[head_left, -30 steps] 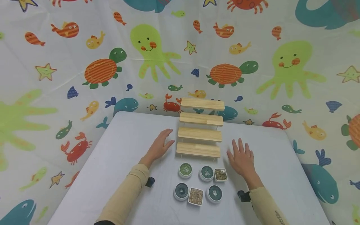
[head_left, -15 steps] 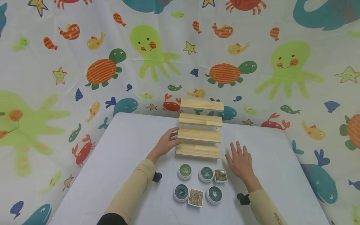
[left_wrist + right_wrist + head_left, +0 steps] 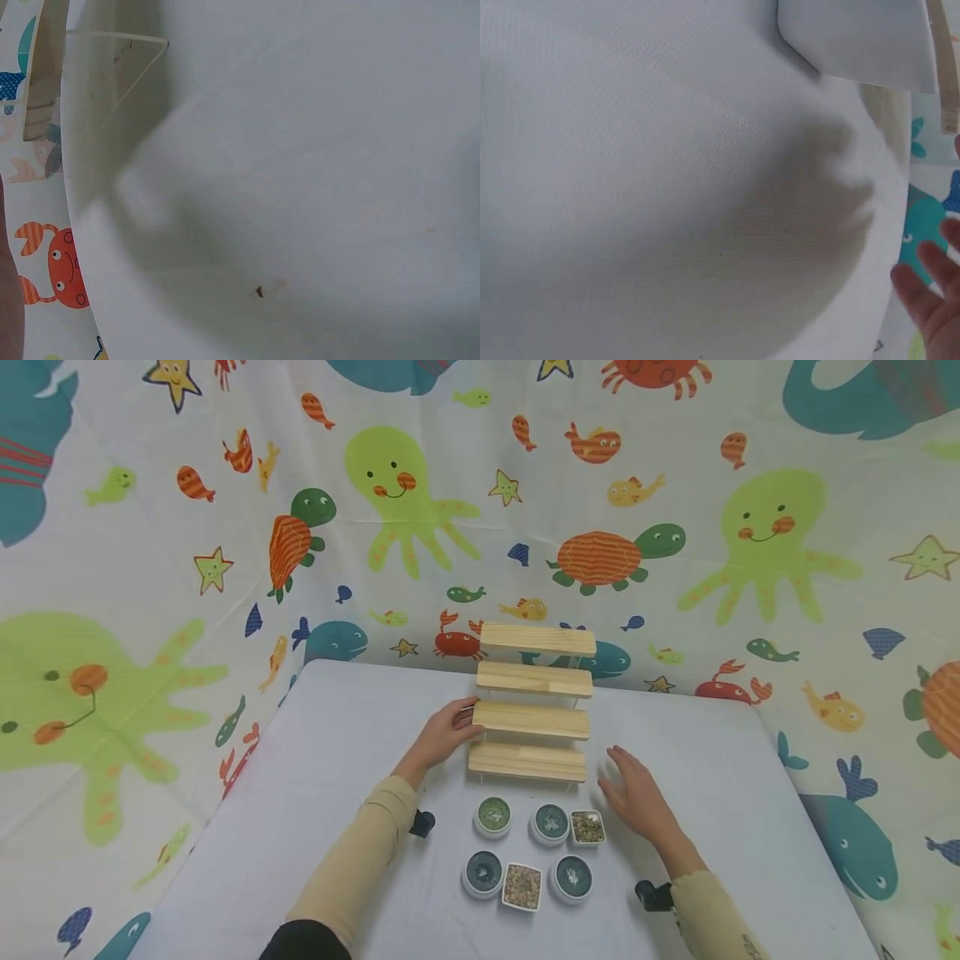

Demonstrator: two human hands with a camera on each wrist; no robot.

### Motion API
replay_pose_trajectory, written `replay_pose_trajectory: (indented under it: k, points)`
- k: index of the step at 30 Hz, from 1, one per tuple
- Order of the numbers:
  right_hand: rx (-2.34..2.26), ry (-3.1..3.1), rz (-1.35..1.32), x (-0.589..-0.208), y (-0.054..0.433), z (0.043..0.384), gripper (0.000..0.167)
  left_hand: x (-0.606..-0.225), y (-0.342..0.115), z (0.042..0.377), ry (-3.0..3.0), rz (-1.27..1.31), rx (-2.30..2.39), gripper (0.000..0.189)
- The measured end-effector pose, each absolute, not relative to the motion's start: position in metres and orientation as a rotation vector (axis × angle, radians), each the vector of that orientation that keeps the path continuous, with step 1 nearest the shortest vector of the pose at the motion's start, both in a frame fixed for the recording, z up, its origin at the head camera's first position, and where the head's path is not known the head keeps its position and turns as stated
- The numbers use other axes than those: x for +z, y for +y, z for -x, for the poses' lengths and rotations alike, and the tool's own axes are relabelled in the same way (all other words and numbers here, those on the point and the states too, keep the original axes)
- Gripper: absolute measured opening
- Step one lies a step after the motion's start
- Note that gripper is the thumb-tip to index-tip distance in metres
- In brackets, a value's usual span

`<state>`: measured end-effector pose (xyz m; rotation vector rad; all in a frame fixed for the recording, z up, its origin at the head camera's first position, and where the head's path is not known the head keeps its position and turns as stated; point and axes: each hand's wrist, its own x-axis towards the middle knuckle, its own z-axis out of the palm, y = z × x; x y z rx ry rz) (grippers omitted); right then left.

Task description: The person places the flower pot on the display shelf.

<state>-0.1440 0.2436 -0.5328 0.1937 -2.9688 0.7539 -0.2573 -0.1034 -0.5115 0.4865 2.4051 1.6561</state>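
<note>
A tiered wooden display stand [image 3: 534, 721] with pale slats rises in front of the patterned cloth in the head view. My left hand [image 3: 437, 739] has its fingers and thumb around the left end of one of the lower slats. To the right of the stand, apart from it, my right hand [image 3: 637, 797] hovers with relaxed fingers and holds nothing. Its fingers [image 3: 919, 289] show at the lower right of the right wrist view. Nearest it is a small square white dish [image 3: 588, 827] of brownish bits. In the left wrist view, a slat's end [image 3: 45, 75] appears at the upper left.
In front of the stand are several round white pots, including one with light green contents [image 3: 493, 815] and a dark green one [image 3: 573, 877]. Another square dish [image 3: 522, 887] holds tan bits. A white cloth [image 3: 360, 727] covers the table; a sea-animal curtain [image 3: 465, 460] hangs behind.
My left hand has moved right and taken hold of the stand's slat end. The right hand has turned inward slightly, its fingers drawing together. Pots and dishes stay put.
</note>
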Motion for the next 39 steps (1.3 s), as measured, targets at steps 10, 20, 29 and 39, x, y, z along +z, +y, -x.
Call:
replay_pose_trajectory:
  k: [10, 20, 29, 39]
  points:
    - [1.265, -2.88, -0.246, -0.533, 0.246, 0.142, 0.041, -0.52, -0.108, 0.281, 2.334, -0.543, 1.685, 0.066]
    - [1.579, -2.931, -0.302, -0.54, 0.249, 0.137, 0.056, -0.526, -0.11, 0.301, 2.329, -0.583, 1.687, 0.066]
    - [1.669, -2.933, -0.518, -0.557, 0.249, 0.14, 0.067, -0.528, -0.115, 0.317, 2.341, -0.575, 1.655, 0.066]
    - [1.55, -2.983, -0.513, -0.566, 0.24, 0.148, 0.059, -0.531, -0.117, 0.335, 2.342, -0.643, 1.625, 0.068]
